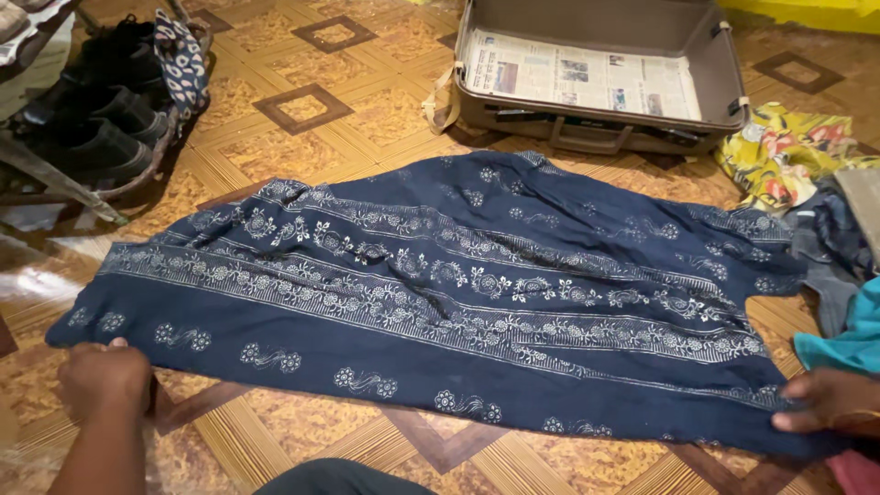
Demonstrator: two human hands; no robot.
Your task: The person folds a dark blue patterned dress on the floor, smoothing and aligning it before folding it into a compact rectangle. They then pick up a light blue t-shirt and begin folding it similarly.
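A dark blue cloth with white floral bands [440, 284] lies spread flat on the patterned floor in front of me. My left hand [103, 378] is closed on its near left corner. My right hand [825, 401] presses on and pinches its near right edge, fingers laid flat on the fabric. The cloth stretches between both hands along the near hem.
An open suitcase [724, 87] lined with newspaper [577, 75] sits beyond the cloth. A pile of clothes, yellow floral [779, 151], grey-blue and teal [848, 339], lies at the right. A rack of dark shoes [92, 119] stands at the left.
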